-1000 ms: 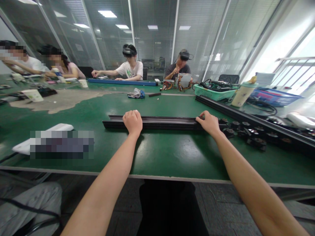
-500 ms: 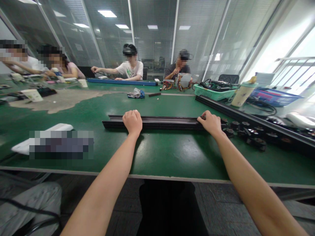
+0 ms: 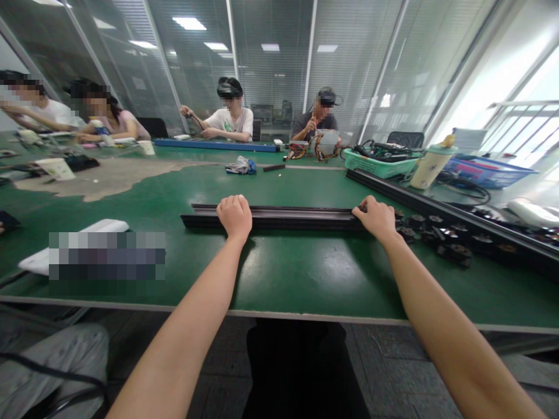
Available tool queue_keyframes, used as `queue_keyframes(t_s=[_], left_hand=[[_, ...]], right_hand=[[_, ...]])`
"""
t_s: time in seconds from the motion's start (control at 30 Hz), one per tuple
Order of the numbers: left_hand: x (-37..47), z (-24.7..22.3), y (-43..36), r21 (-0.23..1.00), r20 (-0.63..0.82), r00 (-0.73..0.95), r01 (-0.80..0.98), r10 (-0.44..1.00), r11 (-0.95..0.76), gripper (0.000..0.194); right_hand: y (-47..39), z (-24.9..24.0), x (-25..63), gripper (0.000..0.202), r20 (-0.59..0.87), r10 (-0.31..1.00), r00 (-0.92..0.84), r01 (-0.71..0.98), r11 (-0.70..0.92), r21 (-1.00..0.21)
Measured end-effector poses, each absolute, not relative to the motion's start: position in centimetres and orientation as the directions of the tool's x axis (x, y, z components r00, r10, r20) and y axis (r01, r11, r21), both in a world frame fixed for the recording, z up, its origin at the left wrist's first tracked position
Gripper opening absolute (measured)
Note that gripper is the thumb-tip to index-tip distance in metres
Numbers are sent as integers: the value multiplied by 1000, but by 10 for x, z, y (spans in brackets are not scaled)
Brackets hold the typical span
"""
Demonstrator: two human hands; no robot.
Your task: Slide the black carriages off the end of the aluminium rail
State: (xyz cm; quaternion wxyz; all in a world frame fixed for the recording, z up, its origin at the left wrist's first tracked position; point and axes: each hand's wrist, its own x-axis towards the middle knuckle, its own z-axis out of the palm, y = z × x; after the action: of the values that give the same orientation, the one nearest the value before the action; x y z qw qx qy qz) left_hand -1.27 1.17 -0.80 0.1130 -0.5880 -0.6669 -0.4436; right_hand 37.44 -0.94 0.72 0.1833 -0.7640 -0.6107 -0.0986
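Observation:
A long black channelled rail (image 3: 301,219) lies across the green table (image 3: 297,279) in front of me. My left hand (image 3: 235,216) is wrapped over the rail left of its middle, fingers closed on it. At the rail's right end, my right hand (image 3: 376,217) pinches a small dark piece (image 3: 362,208), its shape mostly hidden by the fingers. Right beside that hand lie several black round parts (image 3: 454,253) in a loose cluster.
Another long black rail (image 3: 437,205) runs slantwise at the right. Behind it stand a green basket (image 3: 379,166), a cream bottle (image 3: 430,167) and a blue basket (image 3: 502,174). A crumpled cloth (image 3: 241,166) lies ahead. Several people sit across and to the left.
My right hand has shifted very slightly to the right along the rail. My left hand stays in place. Across the table, a person's raised hand has moved to the right, holding a dark cable.

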Motion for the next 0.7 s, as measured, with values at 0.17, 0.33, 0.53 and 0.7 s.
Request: queue_keyframes(t_s=[0.17,0.33,0.53,0.7], left_hand=[[-13,-7,11,444,662,-283,894,694,-59,43],[-12,-7,12,424,663,-280,905,694,-41,45],[-13,-8,12,430,677,-277,901,682,-61,45],[-13,-10,13,442,688,-280,893,669,-81,45]], right_hand=[[-11,9,375,26,348,903,252,966,-211,-153],[-12,10,374,27,346,904,251,966,-214,-143],[-12,10,376,27,348,903,253,967,-219,-134],[-9,9,379,28,336,903,266,962,-229,-148]])
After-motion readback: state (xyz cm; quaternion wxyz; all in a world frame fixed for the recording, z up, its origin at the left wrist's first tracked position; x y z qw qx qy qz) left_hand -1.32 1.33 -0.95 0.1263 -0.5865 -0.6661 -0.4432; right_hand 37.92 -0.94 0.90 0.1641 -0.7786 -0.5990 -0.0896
